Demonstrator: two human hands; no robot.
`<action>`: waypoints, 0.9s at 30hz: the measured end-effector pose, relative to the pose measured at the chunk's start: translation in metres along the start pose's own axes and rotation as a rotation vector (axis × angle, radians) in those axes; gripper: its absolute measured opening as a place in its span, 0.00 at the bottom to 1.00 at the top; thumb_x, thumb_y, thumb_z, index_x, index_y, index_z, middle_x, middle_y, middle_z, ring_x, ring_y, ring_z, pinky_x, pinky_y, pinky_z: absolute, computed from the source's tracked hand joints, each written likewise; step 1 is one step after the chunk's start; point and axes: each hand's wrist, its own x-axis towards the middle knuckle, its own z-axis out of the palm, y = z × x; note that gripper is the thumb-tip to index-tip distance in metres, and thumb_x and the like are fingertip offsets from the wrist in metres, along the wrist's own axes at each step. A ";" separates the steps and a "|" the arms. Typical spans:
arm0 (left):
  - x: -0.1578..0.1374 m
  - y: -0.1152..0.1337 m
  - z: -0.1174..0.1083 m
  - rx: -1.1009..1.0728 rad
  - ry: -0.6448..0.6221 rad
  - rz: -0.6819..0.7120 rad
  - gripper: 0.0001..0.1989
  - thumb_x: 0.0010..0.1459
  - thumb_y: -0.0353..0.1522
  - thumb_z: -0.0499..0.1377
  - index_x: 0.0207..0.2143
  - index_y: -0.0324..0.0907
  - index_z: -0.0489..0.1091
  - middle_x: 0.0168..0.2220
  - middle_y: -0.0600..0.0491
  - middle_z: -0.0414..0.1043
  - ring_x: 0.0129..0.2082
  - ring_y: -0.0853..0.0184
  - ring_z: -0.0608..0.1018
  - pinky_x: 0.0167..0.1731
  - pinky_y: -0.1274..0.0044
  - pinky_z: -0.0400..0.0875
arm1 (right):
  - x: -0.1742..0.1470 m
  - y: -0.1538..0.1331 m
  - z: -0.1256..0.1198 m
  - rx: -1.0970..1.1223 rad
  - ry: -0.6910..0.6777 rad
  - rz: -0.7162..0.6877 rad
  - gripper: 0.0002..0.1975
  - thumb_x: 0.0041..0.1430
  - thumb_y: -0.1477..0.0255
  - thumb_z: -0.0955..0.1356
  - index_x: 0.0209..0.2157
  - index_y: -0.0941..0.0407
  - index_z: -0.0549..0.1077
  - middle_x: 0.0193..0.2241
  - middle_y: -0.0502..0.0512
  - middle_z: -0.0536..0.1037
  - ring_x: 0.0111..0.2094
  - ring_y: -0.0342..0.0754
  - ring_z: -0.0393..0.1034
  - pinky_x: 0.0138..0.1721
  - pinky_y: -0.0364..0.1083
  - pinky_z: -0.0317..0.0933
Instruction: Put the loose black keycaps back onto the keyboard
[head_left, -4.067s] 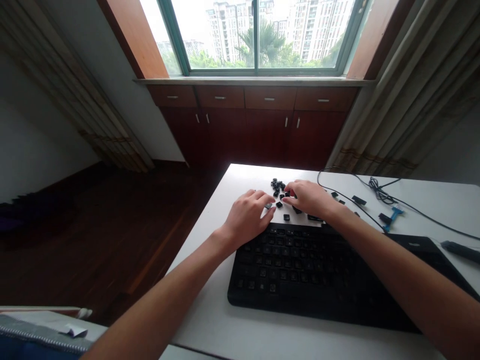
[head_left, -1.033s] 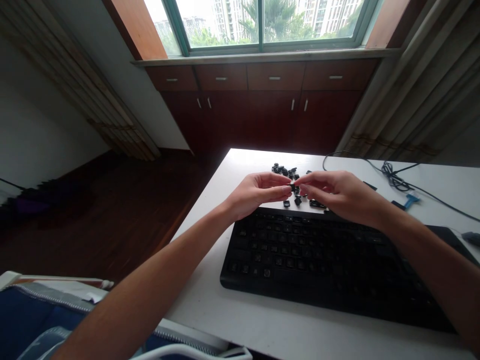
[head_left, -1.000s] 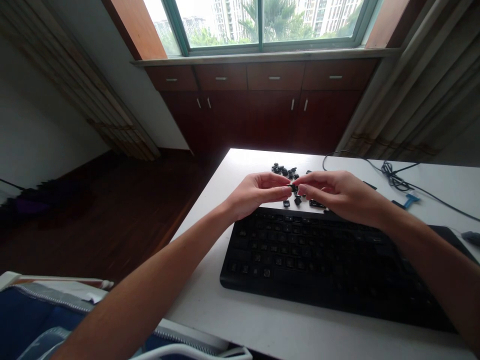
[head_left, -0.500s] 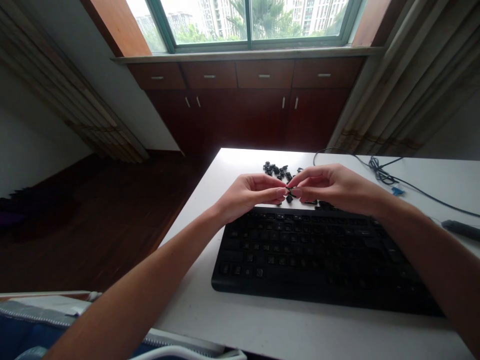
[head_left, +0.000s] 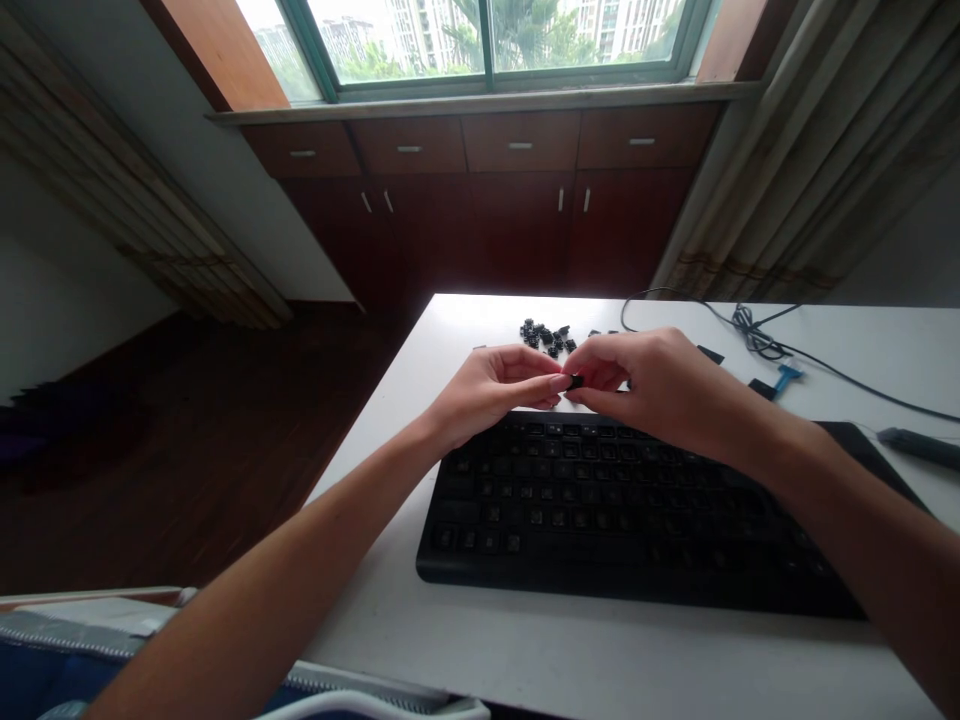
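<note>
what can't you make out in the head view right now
In the head view:
Small black piece: partly covered by the left hand and right hand, full shape unclear.
Black keyboard: right end partly hidden by the right forearm.
Loose black pieces: too small and clustered to count.
Dark bar: cut off by the right edge.

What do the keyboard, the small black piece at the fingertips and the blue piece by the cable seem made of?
Keyboard: probably black plastic, mostly matte, judging by its dull, even casing with a rounded corner.
Small black piece: likely plastic too, dark and evenly colored, but too small to tell its finish.
Blue piece: perhaps plastic, from its solid color; finish unclear.
</note>
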 end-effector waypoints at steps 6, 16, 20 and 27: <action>0.000 0.000 0.001 0.051 0.012 0.010 0.17 0.56 0.40 0.67 0.41 0.37 0.76 0.37 0.49 0.79 0.36 0.70 0.80 0.41 0.76 0.77 | -0.002 0.013 -0.016 -0.157 -0.165 0.071 0.10 0.57 0.64 0.71 0.40 0.52 0.77 0.30 0.48 0.80 0.31 0.45 0.75 0.32 0.43 0.66; -0.002 -0.001 0.005 0.244 -0.094 0.113 0.15 0.58 0.40 0.65 0.40 0.37 0.76 0.36 0.50 0.79 0.35 0.71 0.79 0.39 0.78 0.76 | -0.003 0.021 -0.013 -0.088 -0.603 0.209 0.12 0.54 0.59 0.72 0.37 0.49 0.78 0.31 0.47 0.80 0.31 0.45 0.74 0.30 0.43 0.64; -0.001 0.000 0.006 0.247 -0.095 0.117 0.14 0.58 0.40 0.65 0.39 0.38 0.76 0.36 0.51 0.79 0.34 0.71 0.79 0.37 0.79 0.76 | -0.003 0.021 -0.013 -0.051 -0.608 0.239 0.14 0.52 0.58 0.73 0.38 0.49 0.78 0.31 0.48 0.80 0.30 0.46 0.74 0.28 0.43 0.62; -0.002 0.002 0.006 0.274 -0.093 0.108 0.15 0.58 0.41 0.65 0.40 0.38 0.76 0.37 0.49 0.79 0.35 0.70 0.79 0.38 0.78 0.76 | -0.005 0.030 -0.015 -0.035 -0.613 0.227 0.14 0.52 0.57 0.73 0.37 0.51 0.79 0.30 0.51 0.80 0.28 0.47 0.74 0.25 0.43 0.60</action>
